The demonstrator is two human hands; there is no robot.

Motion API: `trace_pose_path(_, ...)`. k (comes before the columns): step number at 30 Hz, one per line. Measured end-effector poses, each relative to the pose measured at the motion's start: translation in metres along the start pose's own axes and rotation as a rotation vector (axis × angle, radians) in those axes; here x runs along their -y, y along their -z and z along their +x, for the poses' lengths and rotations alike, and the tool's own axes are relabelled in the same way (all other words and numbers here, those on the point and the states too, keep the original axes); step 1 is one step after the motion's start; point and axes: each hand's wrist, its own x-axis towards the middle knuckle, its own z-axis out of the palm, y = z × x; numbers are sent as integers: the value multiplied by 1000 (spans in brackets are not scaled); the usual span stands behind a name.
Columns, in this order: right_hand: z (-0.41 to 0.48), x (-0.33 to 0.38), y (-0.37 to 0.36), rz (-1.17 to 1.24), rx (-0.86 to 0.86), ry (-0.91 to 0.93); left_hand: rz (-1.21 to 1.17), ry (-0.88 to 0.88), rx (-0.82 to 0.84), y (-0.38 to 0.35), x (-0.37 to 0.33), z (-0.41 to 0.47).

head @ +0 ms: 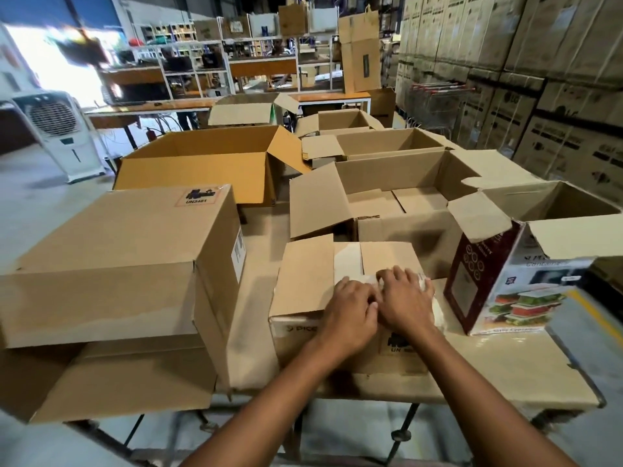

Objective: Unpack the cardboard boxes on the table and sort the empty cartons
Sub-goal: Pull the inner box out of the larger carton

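A small closed cardboard box (303, 281) sits at the table's front centre, with pale tape (347, 264) across its top seam. Both my hands lie on its top near the right end. My left hand (352, 310) has its fingers bent, tips digging at the tape strip. My right hand (406, 298) sits right beside it, fingers curled over the tape and a crumpled whitish bit (436, 310) at the box's right edge. A large closed carton (128, 251) with a UN3481 label stands to the left. Several open cartons (397, 183) stand behind.
A printed food-container box (499, 284) stands open at the right, close to my right hand. A large empty orange-brown carton (202, 163) lies at the back left. Stacked cartons (556, 79) line the right wall. An air cooler (54, 129) stands on the floor at left.
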Motion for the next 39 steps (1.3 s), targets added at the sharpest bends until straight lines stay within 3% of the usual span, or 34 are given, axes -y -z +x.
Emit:
trace_pose_path(6, -2, 3, 1, 27, -15, -25, 545, 145, -95, 33, -6, 21)
trace_pose_path(12, -1, 0, -3, 60, -29, -12, 671, 409, -210, 82, 77, 31)
trace_pose_path(15, -1, 1, -2, 48, -25, -18, 421, 459, -161, 66, 133, 17)
trace_pose_path(17, -1, 3, -1, 38, -16, -20, -18, 508, -94, 49, 152, 4)
trace_pose_path(19, -2, 4, 1, 27, -1, -21, -501, 594, -147, 37, 155, -5)
trace_pose_path(21, -3, 4, 2, 7, 20, -12, -697, 629, -185, 33, 153, -5)
trace_pose_path(27, 3, 0, 11, 57, 85, -14, -690, 575, -171, 47, 153, 1)
trace_pose_path(32, 6, 8, 66, 215, -71, -44, -950, 637, -241, 65, 149, 5)
trace_pose_path(35, 1, 11, 113, 254, -82, -15, -977, 628, -224, 68, 145, 3)
trace_pose_path(37, -9, 10, 138, 298, 9, 27, -967, 606, -191, 73, 138, 0)
trace_pose_path(39, -22, 10, 155, 429, 244, 25, -932, 583, -118, 78, 133, 2)
